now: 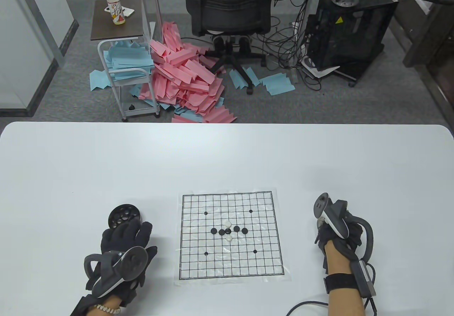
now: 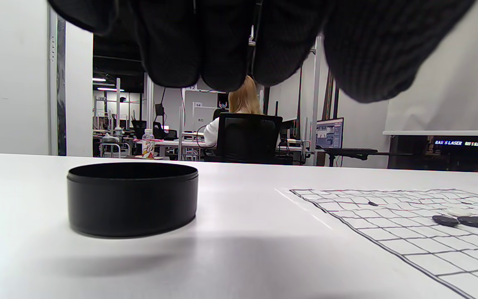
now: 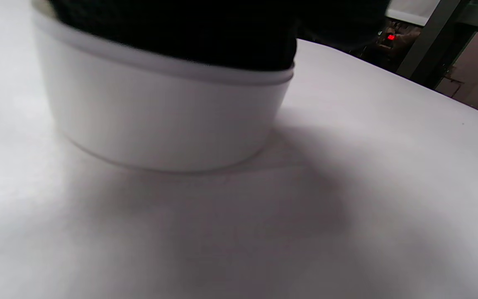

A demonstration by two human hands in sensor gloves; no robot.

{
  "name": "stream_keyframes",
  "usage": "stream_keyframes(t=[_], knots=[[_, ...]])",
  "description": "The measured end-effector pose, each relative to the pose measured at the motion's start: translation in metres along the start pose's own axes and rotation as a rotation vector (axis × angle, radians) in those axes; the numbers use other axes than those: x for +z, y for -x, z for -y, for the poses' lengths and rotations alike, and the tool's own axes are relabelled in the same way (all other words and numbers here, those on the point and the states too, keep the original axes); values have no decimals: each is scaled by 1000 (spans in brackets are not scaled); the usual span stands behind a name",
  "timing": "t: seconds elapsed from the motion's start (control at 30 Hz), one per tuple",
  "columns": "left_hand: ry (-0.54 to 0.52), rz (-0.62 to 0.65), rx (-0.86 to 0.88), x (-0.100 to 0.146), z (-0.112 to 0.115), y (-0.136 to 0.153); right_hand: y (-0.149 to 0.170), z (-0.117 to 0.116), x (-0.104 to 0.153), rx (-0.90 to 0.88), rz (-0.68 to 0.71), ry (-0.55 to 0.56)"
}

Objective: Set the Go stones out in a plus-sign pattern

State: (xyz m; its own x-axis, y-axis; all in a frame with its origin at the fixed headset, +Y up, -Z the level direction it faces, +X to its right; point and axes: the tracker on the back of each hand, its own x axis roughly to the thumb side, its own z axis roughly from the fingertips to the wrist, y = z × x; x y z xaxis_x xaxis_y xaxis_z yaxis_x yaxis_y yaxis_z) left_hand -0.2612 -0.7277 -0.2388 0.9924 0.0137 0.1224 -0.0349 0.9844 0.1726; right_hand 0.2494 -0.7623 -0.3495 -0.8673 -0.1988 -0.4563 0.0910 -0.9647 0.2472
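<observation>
A paper Go board (image 1: 230, 255) lies on the white table. Several black stones (image 1: 236, 229) form a row near its middle, with one white stone (image 1: 228, 223) just above the row and another (image 1: 229, 238) just below. My left hand (image 1: 136, 229) rests flat with its fingers spread, just in front of a black bowl (image 1: 123, 216) of black stones. My right hand (image 1: 328, 229) is to the right of the board; its fingers (image 3: 172, 29) reach into a white bowl (image 3: 164, 120), which the hand hides in the table view. What the fingers hold is hidden.
The black bowl (image 2: 132, 199) stands left of the board (image 2: 388, 224) in the left wrist view. Beyond the table's far edge (image 1: 227, 123) are an office chair (image 1: 230, 7), a cart (image 1: 124, 64) and piled pink and blue paper (image 1: 184, 78).
</observation>
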Motion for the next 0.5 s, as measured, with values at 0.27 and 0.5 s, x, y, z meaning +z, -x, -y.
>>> stream_keyframes(t=[0.27, 0.5], knots=[[5, 8, -2, 0, 0, -2, -2, -2, -2, 19, -18, 23], [8, 1, 1, 0, 0, 0, 2, -2, -2, 13, -10, 25]])
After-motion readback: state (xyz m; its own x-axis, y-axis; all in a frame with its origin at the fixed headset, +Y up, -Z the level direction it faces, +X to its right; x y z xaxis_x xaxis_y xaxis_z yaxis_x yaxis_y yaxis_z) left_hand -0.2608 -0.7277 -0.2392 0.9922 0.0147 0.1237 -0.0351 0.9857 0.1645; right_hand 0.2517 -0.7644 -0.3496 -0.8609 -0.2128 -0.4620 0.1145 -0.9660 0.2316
